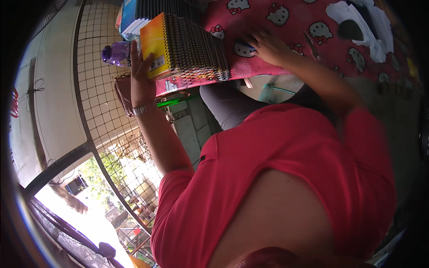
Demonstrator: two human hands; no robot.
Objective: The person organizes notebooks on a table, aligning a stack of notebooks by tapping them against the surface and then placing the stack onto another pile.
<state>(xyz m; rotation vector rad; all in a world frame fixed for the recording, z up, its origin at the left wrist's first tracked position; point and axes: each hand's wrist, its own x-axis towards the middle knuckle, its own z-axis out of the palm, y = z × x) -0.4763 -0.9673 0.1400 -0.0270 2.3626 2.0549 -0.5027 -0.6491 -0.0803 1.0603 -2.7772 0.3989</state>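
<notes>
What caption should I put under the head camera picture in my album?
Left hand against a row of spiral-bound books, right hand at the pink tablecloth, purple bottle nearby.

One wide fisheye view looks down from head height, close above the shirt (286,147), the tabletop (252,20) farther off at top.

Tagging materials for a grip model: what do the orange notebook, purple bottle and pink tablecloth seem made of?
Orange notebook: probably glossy card, from the smooth printed cover; its dark coils could be metal or plastic.
Purple bottle: likely tinted plastic, as its body looks translucent.
Pink tablecloth: printed fabric or thin vinyl; no weave shows to settle it.
</notes>
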